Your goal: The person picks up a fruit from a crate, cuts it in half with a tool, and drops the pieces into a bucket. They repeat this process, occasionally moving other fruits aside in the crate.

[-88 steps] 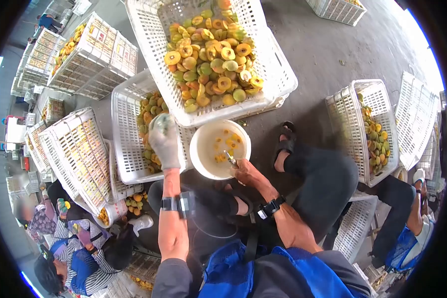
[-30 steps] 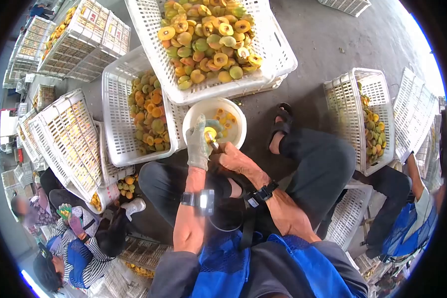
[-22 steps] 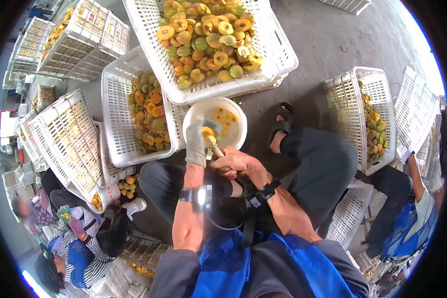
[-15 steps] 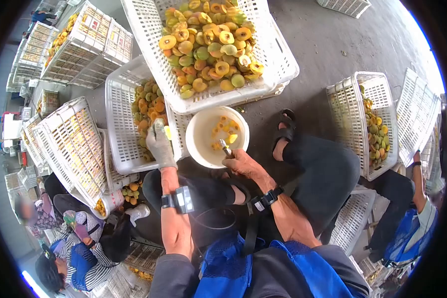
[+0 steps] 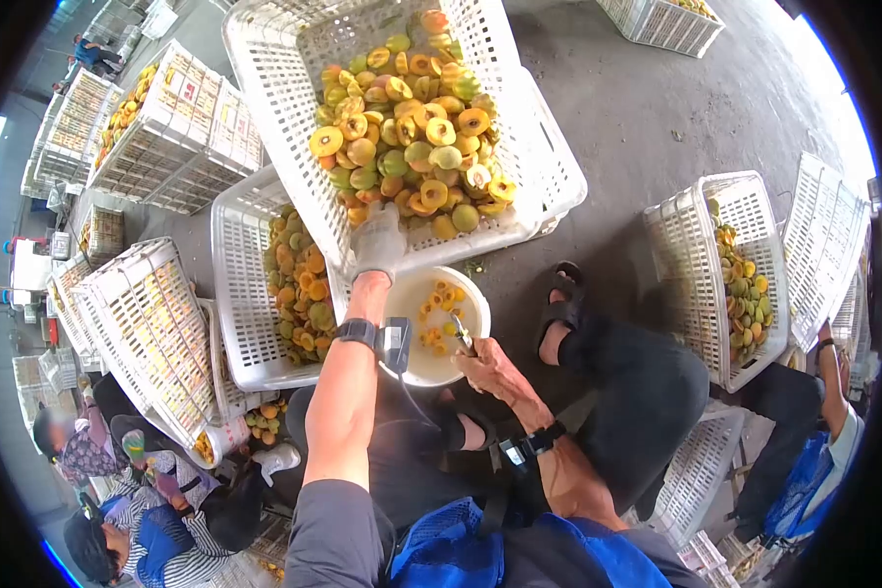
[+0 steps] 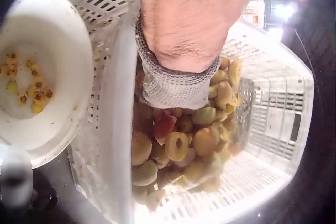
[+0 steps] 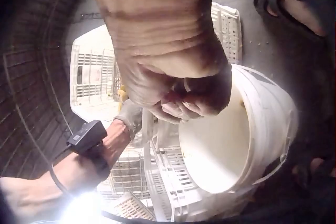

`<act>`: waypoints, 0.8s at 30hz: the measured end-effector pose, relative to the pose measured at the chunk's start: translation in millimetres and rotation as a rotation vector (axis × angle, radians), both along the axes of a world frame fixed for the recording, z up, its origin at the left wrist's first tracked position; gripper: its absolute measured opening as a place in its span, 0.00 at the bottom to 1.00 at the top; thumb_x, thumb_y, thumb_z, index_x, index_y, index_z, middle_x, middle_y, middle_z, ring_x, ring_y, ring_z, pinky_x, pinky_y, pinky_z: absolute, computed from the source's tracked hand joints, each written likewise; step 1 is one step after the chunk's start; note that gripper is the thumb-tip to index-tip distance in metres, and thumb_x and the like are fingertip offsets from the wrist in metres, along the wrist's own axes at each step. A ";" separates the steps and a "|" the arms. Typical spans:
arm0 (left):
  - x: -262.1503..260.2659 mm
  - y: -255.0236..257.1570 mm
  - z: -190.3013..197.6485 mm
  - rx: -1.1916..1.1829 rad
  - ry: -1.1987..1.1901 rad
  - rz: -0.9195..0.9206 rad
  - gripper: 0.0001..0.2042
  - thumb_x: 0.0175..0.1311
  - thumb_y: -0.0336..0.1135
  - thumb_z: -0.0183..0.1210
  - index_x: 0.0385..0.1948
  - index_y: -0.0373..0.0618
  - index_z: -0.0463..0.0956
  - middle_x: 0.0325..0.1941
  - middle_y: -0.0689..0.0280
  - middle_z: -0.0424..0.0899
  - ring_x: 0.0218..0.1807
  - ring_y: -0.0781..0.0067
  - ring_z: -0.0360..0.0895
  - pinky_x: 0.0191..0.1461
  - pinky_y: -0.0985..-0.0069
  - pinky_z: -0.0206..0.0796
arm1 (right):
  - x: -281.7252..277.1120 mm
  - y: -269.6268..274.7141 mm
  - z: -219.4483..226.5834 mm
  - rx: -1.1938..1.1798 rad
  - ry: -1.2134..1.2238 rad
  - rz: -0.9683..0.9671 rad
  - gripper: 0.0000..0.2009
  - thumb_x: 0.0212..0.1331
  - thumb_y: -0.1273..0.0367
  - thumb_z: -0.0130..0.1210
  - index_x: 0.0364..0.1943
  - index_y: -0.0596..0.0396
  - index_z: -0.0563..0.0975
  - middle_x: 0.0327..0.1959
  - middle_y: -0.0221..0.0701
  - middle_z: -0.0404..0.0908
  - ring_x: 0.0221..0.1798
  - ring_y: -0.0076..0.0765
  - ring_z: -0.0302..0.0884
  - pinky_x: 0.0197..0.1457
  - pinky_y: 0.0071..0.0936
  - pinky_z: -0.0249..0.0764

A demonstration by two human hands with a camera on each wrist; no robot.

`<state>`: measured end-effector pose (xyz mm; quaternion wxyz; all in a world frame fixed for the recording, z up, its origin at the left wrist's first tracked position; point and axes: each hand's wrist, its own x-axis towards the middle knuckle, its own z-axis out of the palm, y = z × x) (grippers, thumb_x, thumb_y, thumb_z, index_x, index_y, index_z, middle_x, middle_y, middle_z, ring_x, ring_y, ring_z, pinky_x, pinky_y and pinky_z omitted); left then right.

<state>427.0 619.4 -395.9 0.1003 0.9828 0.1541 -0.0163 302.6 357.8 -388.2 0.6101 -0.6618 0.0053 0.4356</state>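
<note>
My gloved left hand (image 5: pixel 379 237) reaches over the near rim of the upper white crate (image 5: pixel 255 83) into a heap of halved peaches (image 5: pixel 416 147). In the left wrist view its fingers are hidden behind the wrist and glove cuff (image 6: pixel 176 87), so I cannot tell whether they hold fruit. My bare right hand (image 5: pixel 495 369) grips a short tool (image 5: pixel 463 333) with a metal tip, over the near right rim of the white bucket (image 5: pixel 394 358). Several small yellow-orange pieces with brown centres (image 6: pixel 38 85) lie in the bucket. In the right wrist view the curled fingers (image 7: pixel 184 109) hide the tool.
A second crate (image 5: pixel 227 284) of peaches stands left of the bucket, partly under the upper crate. Another peach crate (image 5: pixel 671 284) is at the right. Stacked crates (image 5: pixel 152 333) and seated people (image 5: pixel 157 519) are at the left. A sandalled foot (image 5: pixel 561 309) is beside the bucket.
My left hand has moved from the bucket, where it held a peach against the tool, past the left crate and up into the upper crate. The right hand stays at the bucket with the tool.
</note>
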 end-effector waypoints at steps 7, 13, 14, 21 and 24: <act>5.5 13.7 25.2 0.056 0.154 -0.079 0.16 0.59 0.41 0.63 0.46 0.45 0.80 0.50 0.54 0.84 0.53 0.49 0.82 0.54 0.55 0.73 | 3.1 1.9 7.8 0.085 0.017 -0.052 0.14 0.65 0.65 0.55 0.24 0.58 0.72 0.15 0.23 0.67 0.15 0.18 0.63 0.17 0.24 0.57; -39.0 1.2 39.9 -0.924 -0.207 0.297 0.12 0.61 0.36 0.68 0.42 0.40 0.81 0.33 0.66 0.86 0.32 0.72 0.83 0.35 0.74 0.75 | 21.1 9.0 14.0 0.060 -0.091 -0.178 0.11 0.65 0.67 0.55 0.29 0.61 0.77 0.16 0.25 0.70 0.15 0.20 0.63 0.18 0.24 0.60; -51.7 -3.7 45.1 -1.019 -0.240 0.333 0.12 0.61 0.35 0.69 0.42 0.40 0.81 0.33 0.67 0.85 0.30 0.76 0.81 0.33 0.77 0.73 | 25.7 12.5 17.5 0.087 -0.140 -0.189 0.10 0.64 0.67 0.56 0.31 0.62 0.78 0.17 0.25 0.71 0.15 0.20 0.64 0.18 0.23 0.60; -131.8 -48.4 20.5 -1.070 -0.419 0.097 0.20 0.68 0.39 0.65 0.57 0.39 0.79 0.46 0.65 0.86 0.42 0.77 0.83 0.46 0.78 0.77 | 38.5 42.5 25.7 0.160 -0.344 -0.201 0.13 0.61 0.69 0.56 0.45 0.63 0.76 0.27 0.31 0.80 0.26 0.25 0.73 0.29 0.29 0.69; -153.3 -56.7 28.1 -1.646 -0.389 0.470 0.19 0.72 0.41 0.60 0.57 0.37 0.79 0.48 0.63 0.86 0.42 0.75 0.84 0.46 0.77 0.78 | 31.1 32.6 54.0 0.291 -0.084 -0.184 0.10 0.60 0.70 0.58 0.42 0.60 0.76 0.27 0.26 0.77 0.24 0.19 0.70 0.25 0.23 0.65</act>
